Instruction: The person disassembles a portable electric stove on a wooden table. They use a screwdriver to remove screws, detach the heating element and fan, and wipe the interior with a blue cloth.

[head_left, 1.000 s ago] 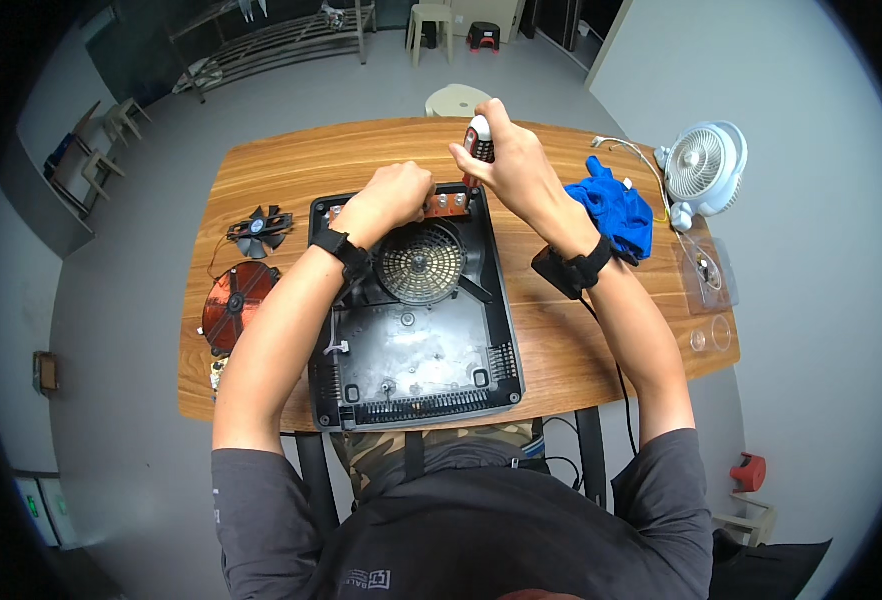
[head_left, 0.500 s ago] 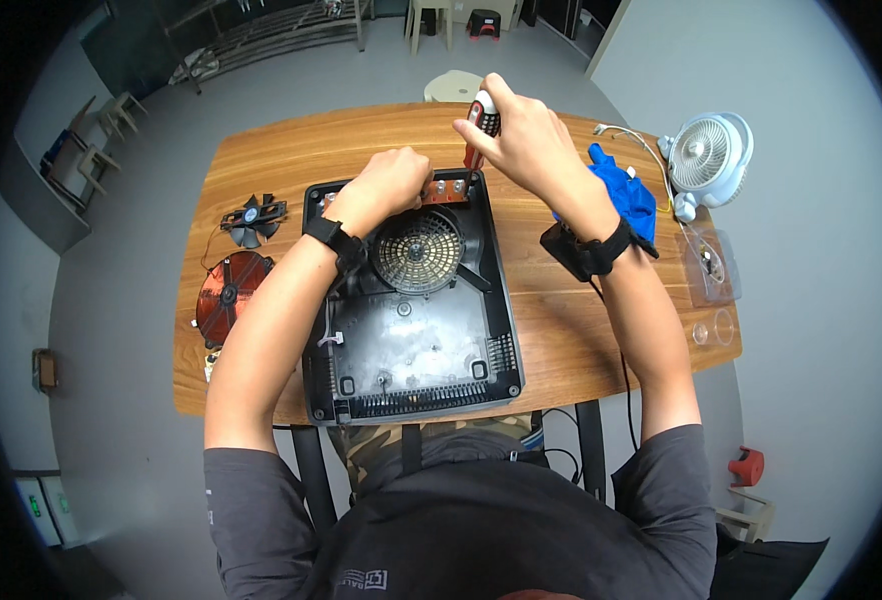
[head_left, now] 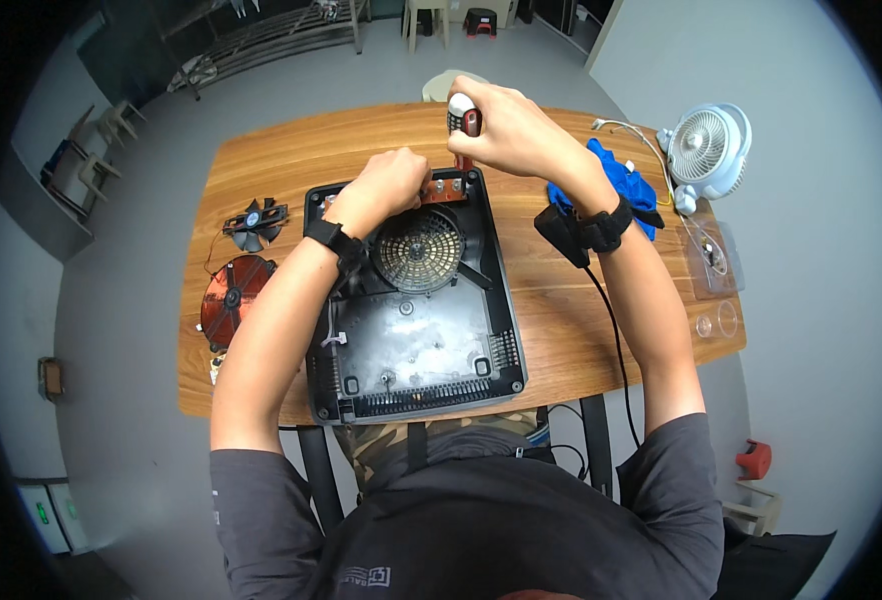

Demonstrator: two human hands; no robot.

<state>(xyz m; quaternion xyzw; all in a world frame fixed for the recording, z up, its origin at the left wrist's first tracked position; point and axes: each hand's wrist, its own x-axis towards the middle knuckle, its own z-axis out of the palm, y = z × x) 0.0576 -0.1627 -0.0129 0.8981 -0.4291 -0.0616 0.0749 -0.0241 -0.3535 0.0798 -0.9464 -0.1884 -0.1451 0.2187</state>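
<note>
A black plastic housing (head_left: 431, 335), like the bottom shell of an induction cooker, lies on the wooden table in front of me, its round fan grille (head_left: 418, 252) toward the far end. Along its far edge runs an orange-brown strip (head_left: 449, 190) with metal terminals. My left hand (head_left: 393, 182) is closed over the left part of this strip; whatever its fingers grip is hidden. Wrapped around a red and black screwdriver (head_left: 464, 122) with a white end, my right hand (head_left: 516, 130) holds it upright over the housing's far right corner. Its tip is hard to see.
To the left lie a small black fan (head_left: 254, 225) and a round copper coil (head_left: 229, 300). On the right are a blue cloth (head_left: 626, 185), a white desk fan (head_left: 706, 150), a clear plastic tray (head_left: 713, 262) and a clear cup (head_left: 726, 320). A black cable (head_left: 616, 330) hangs from my right wrist.
My right hand and the screwdriver have shifted slightly left, and the screwdriver's handle now leans differently. The left hand stays at the strip.
</note>
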